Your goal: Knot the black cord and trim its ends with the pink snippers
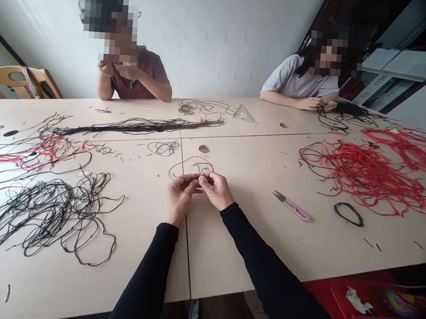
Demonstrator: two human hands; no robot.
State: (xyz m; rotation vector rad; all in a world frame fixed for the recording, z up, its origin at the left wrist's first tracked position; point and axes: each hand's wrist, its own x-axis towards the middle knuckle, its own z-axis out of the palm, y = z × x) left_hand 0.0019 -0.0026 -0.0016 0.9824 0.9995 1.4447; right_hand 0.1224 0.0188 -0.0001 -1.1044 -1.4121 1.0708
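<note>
Pale wooden tabletop [236, 244], strewn with a tangled black cord heap [44, 216] at left and a tangled red cord heap [365, 175] at right; a seated person in a maroon T-shirt [142, 74] and another in a grey T-shirt [291, 80] beyond the far edge. Left hand [179, 196] and right hand [216, 189] close together, fingertips pinching a thin black cord [199, 177] above the tabletop; pink-handled thread snips [292, 206] lying right of the hands.

Small handcraft workroom
Joined pale desks [236, 239] hold heaps of red cord [365, 175], black cord [45, 211] and pink-handled snips [292, 206], before white panelled walls [214, 43].
</note>
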